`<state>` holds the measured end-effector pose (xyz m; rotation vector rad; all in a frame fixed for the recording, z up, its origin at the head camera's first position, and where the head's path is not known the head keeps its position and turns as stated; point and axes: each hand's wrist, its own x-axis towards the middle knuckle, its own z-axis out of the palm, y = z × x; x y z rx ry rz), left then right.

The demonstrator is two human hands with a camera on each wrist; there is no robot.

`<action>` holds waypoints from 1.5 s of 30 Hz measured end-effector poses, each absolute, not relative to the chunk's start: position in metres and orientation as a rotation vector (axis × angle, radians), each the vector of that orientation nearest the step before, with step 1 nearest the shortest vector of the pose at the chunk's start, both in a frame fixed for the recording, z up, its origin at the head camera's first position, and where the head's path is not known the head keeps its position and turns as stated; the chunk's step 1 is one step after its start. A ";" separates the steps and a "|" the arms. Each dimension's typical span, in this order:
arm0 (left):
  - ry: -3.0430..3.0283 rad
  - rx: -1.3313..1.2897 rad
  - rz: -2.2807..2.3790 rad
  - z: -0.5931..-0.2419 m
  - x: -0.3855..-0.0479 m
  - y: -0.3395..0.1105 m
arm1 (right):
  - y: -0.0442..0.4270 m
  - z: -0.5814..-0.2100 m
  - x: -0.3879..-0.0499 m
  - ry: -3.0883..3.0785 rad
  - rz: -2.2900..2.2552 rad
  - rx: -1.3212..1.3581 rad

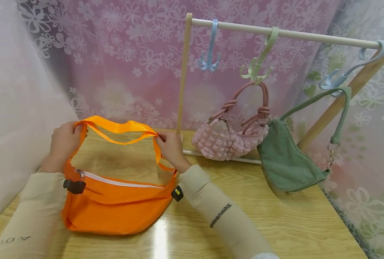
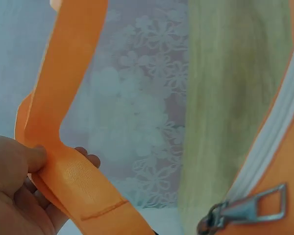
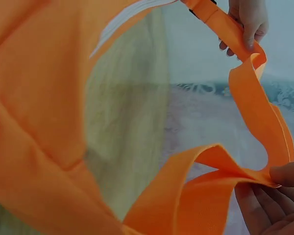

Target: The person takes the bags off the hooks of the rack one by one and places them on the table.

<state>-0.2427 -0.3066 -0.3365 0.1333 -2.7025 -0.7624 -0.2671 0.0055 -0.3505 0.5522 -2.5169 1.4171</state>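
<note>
An orange shoulder bag (image 1: 120, 212) with a white zipper hangs or stands just over the table in the head view, its strap (image 1: 123, 126) stretched above it. My left hand (image 1: 63, 142) pinches the strap at its left end, thumb on top, as the left wrist view shows with the strap (image 2: 73, 161) between thumb and fingers. At the strap's right end my right hand (image 1: 170, 147) pinches the webbing; in the right wrist view the thumb of that hand (image 3: 279, 200) presses on the folded strap. A metal zipper pull (image 2: 250, 208) shows near the left hand.
A rack with a white rail (image 1: 237, 26) stands behind on the right. Its hooks include a blue one (image 1: 208, 61) and a green one (image 1: 254, 70). A pink bag (image 1: 224, 140) and a green bag (image 1: 289, 158) hang there, above the wooden table (image 1: 243, 194).
</note>
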 end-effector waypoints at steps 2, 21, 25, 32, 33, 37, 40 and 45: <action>-2.724 0.101 -0.752 -0.343 -0.249 -0.304 | 0.005 -0.357 -0.273 -2.547 1.438 0.507; -3.016 0.055 -0.807 -0.385 -0.279 -0.292 | 0.000 -0.391 -0.296 -2.776 1.354 0.295; -2.988 0.068 -0.791 -0.394 -0.280 -0.294 | 0.001 -0.398 -0.299 -2.810 1.359 0.258; -2.982 0.103 -0.761 -0.401 -0.282 -0.292 | 0.005 -0.407 -0.302 -2.830 1.287 0.279; -2.991 0.098 -0.759 -0.401 -0.282 -0.292 | 0.006 -0.408 -0.302 -2.832 1.280 0.283; -3.038 0.062 -0.753 -0.401 -0.281 -0.291 | 0.008 -0.410 -0.301 -2.835 1.270 0.299; -3.054 0.069 -0.752 -0.402 -0.282 -0.291 | 0.009 -0.409 -0.301 -2.838 1.271 0.305; -3.061 0.087 -0.741 -0.404 -0.282 -0.290 | 0.012 -0.410 -0.304 -2.861 1.277 0.270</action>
